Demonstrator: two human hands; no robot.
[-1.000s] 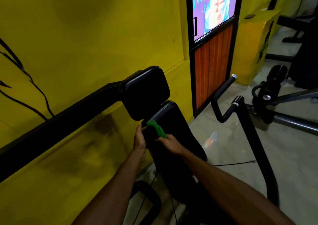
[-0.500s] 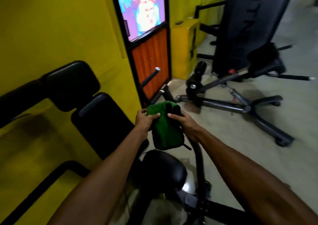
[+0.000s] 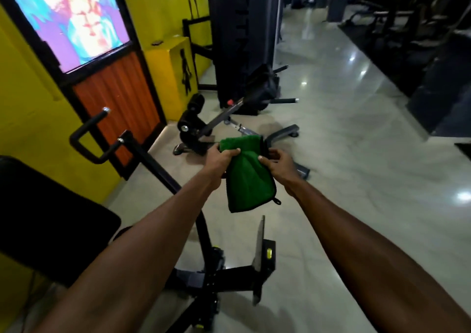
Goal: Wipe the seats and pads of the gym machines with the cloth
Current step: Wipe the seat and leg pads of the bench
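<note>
Black pad, low and left of your grips: you have lifted away from it. Floor machine, just beyond them: likely the next to wipe. Green cloth, hanging between them: left grip and right grip each pinch its top edge, probably refolding.

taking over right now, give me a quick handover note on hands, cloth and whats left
Hands: the left hand pinches the top left edge of the green cloth; the right hand pinches its top right edge.
Cloth: it hangs from both grips in the air above the floor, touching no pad.
Pads: a black pad sits at lower left; the bench ahead on the floor has roller pads.
Done: this view does not show which pads are wiped.
Left: probably sort the cloth, then wipe the bench ahead.
</note>
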